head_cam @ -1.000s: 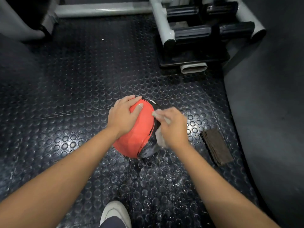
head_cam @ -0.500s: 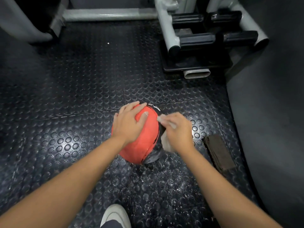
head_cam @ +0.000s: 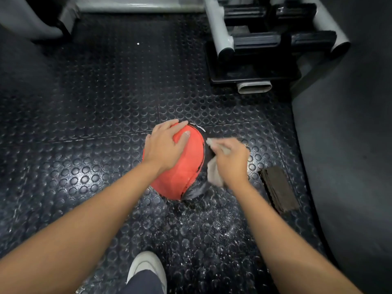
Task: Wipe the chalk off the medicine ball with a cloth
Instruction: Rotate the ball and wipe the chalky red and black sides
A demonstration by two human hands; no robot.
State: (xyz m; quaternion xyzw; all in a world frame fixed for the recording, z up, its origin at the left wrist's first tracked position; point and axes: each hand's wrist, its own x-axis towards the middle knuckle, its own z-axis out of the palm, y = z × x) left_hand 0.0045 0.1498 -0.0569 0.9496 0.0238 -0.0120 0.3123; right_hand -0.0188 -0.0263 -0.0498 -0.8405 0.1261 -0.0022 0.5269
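On the studded floor, the medicine ball rests with its red panel up and left, black panel right (a ball has no long axis; the panel seam runs near to far). The left hand lies flat on the ball's top, fingers straight. The right hand, right of the ball, grips a pale cloth against the black panel.

Left hand and right hand bare, forearms bare up to frame edge. White shoe bottom centre of frame, dark trouser leg over it.
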